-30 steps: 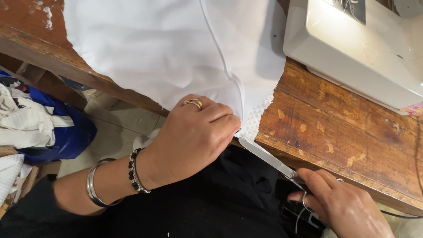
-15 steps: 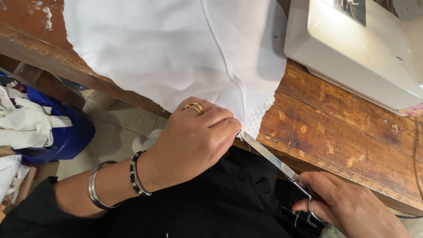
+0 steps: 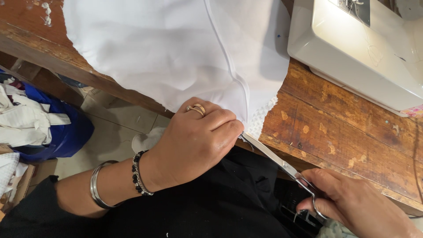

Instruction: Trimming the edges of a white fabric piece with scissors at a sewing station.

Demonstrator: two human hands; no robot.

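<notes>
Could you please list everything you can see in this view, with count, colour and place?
fabric: one, white, draped over the table edge, top centre
lace trim: one strip, white, at the fabric's lower corner
scissors: one pair, silver, tips at the fabric edge
sewing machine: one, cream, top right on the table
table: one, worn brown wood
bag: one, blue, on the floor at left
cloth scraps: several, white, on the bag
bangle: one, silver, left wrist
bead bracelet: one, black, left wrist
ring: one, gold, left hand
left hand: grips the fabric edge
right hand: holds the scissors
</notes>
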